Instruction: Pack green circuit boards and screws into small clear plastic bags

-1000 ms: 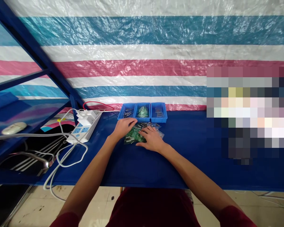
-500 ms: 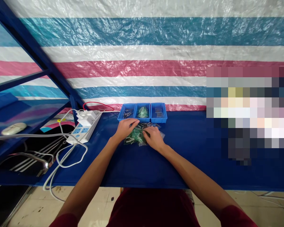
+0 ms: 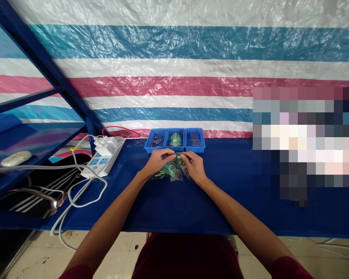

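Observation:
A loose pile of small green and clear plastic packets, with thin dark and pale pieces among them, lies on the blue table. My left hand is at the pile's far left side, fingers bent and thumb pressed inward. Opposite it, my right hand curls over the right side, its thumb and fingertips close together. The two thumbs nearly meet over the packets; what is pinched is too small to make out. Just beyond stand three blue bins: the left bin with thin metal pieces, the middle bin with green packets, the right bin with clear ones.
A white power strip with plugged-in adapters and looping white cables sits to the left. A blue metal frame rises there, near a white computer mouse. Striped plastic sheeting hangs behind. The right side is pixelated.
My hands have come together at the pile's far edge, fingers curling in. My left hand has lowered onto the packets, and some have shifted beneath my right hand.

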Motion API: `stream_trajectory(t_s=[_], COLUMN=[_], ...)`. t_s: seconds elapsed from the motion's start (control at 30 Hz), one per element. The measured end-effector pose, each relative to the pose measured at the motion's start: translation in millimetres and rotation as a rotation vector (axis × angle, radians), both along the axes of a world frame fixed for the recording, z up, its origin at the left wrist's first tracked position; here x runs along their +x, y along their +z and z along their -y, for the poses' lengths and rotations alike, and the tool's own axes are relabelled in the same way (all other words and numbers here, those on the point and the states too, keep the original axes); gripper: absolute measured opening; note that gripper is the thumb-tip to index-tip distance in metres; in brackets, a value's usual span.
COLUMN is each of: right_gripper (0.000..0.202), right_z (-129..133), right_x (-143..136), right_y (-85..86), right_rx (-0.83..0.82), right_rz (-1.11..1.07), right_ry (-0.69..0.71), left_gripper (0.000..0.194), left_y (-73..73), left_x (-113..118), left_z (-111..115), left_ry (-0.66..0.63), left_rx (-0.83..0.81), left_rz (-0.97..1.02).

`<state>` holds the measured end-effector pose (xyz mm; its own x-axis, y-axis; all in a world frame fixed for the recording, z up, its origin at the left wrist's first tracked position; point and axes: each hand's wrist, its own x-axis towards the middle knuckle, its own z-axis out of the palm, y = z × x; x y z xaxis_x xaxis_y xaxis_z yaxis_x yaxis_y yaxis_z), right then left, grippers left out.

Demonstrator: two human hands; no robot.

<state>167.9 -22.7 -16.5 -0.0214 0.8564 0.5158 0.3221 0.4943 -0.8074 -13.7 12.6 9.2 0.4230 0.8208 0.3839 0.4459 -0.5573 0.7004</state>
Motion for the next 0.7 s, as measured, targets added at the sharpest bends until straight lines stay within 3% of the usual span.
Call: stream_trajectory(t_s=[0.23,0.5,0.7], right_gripper=[0.026,0.025,0.027], right_z=[-0.8,-4.4,-0.3], right_x=[1.4,3.0,3.9], right_y=[-1.9,-5.2,-2.5], right_rx=[-0.055,-0.163,-0.108], right_rz=[-0.057,-0.23,-0.239], right_ry=[-0.017,0.003,0.025], left_gripper=[0.033,0.037,0.037], left_y=[0.1,-7.7,-1.7], left_x=[4.4,9.8,15.5], left_z=[5.7,5.5,9.7], left_ry=[0.06,0.035,-0.005], left_rx=[-0.088,-0.161,-0.201], left_rz=[0.146,0.208,0.353])
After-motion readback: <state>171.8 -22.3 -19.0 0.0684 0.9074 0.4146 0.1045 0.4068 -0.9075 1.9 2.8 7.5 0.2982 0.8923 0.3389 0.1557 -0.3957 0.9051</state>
